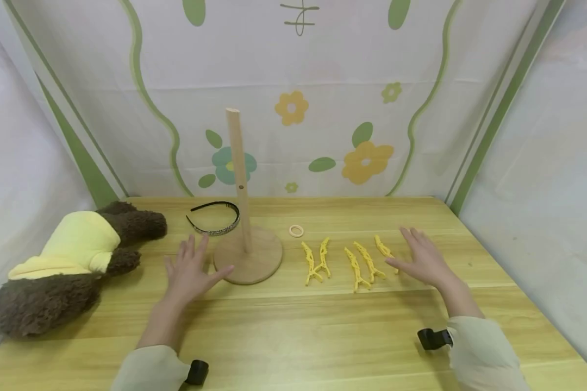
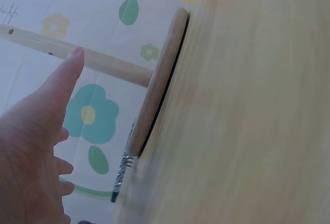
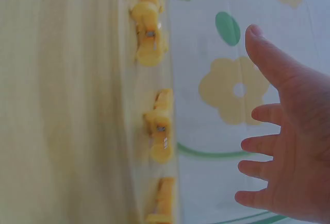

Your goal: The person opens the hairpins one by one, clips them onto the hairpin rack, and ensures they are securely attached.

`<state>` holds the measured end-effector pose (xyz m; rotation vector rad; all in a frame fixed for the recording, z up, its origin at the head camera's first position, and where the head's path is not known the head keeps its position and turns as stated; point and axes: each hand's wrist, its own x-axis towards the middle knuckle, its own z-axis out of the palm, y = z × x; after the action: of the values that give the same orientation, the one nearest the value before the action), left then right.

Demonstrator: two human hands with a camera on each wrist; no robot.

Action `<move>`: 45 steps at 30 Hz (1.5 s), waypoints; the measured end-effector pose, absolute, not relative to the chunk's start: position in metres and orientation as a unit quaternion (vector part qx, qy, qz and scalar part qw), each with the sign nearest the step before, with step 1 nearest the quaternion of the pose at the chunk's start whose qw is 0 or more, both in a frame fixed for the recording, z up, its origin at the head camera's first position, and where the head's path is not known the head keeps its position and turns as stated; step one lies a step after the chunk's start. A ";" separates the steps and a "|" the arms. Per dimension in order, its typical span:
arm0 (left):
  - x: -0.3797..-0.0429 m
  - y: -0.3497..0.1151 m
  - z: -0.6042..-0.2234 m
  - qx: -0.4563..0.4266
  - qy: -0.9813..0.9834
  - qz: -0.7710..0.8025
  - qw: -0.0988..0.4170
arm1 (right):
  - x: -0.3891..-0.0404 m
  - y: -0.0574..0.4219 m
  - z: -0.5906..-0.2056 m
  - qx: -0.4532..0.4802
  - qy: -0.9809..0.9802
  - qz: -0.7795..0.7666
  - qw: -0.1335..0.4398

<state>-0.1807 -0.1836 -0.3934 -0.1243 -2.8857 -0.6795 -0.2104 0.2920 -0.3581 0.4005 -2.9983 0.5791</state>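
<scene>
My left hand (image 1: 191,276) is held with fingers spread, just left of the round base (image 1: 254,266) of a wooden stand with an upright post (image 1: 238,157). In the left wrist view its thumb overlaps the post (image 2: 111,65); nothing is in the hand. Beyond the fingertips lies a black headband (image 1: 220,232) with a glittery band. On the other side, my right hand (image 1: 425,260) has its fingers extended and holds nothing. Its thumb overlaps the rightmost of several yellow hair clips (image 1: 367,259) in the head view. The right wrist view shows a yellow clip (image 3: 161,131) beside this hand.
A small pale ring (image 1: 296,231) lies right of the stand. At the far left a brown plush toy (image 1: 44,304) in a yellow top lies on the wooden table (image 1: 293,342). White printed cloth (image 1: 323,65) walls in the back and both sides.
</scene>
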 end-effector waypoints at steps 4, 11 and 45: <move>-0.182 -0.178 -0.401 -0.046 -0.964 -0.248 0.086 | -0.209 0.304 -0.370 0.114 -0.968 0.223 0.022; -0.183 -0.174 -0.416 -0.052 -0.961 -0.258 0.083 | -0.203 0.327 -0.385 0.099 -0.964 0.244 0.040; -0.186 -0.174 -0.435 -0.055 -0.976 -0.200 0.060 | -0.180 0.370 -0.427 -0.024 -0.942 0.318 0.101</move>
<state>-0.1860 -0.1739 -0.4346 -0.1668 -2.9547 -0.6052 -0.1796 0.3702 -0.4274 -0.0716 -2.7848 0.9406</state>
